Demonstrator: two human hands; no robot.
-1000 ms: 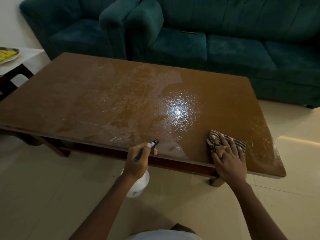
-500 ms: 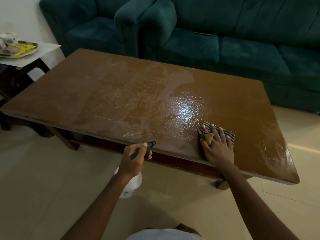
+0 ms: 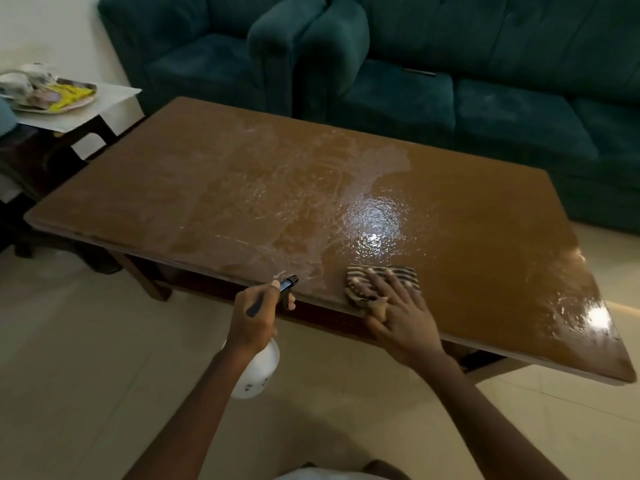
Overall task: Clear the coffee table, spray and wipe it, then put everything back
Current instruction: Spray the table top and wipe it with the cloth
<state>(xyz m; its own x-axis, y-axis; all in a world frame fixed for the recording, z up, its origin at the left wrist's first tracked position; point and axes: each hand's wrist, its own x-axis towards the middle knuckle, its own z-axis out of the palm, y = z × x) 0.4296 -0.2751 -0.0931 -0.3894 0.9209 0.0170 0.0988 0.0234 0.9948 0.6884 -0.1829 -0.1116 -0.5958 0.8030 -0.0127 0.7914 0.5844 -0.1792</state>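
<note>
Brown and glossy, the rectangular wooden coffee table [image 3: 485, 220] carries a milky, streaked wet film across its left and middle parts, with a hard glare at its centre and another by its near right corner. Against the near edge, right of the middle, lies a folded cloth [image 3: 381, 277] striped dark and pale; the right hand [image 3: 401, 317] lies flat on it, fingers [image 3: 398, 284] straight and spread, the palm covering the cloth's near part. The left hand [image 3: 254, 318] is curled tightly round the neck of a spray bottle [image 3: 256, 372] just off the same edge, left of the cloth; its black nozzle [image 3: 289, 282] pokes out over the rim of the table, while the rounded white body hangs below the wrist above the pale tiled floor [image 3: 86, 358]. The bottle's neck and trigger are mostly hidden by the fingers. Beyond the far edge stand a teal plush sofa [image 3: 519, 109] and a matching armchair [image 3: 201, 64]. Past the far left corner, a white-topped side table [image 3: 114, 102] holds a plate [image 3: 48, 93] of clutter with something yellow, too blurred to identify
</note>
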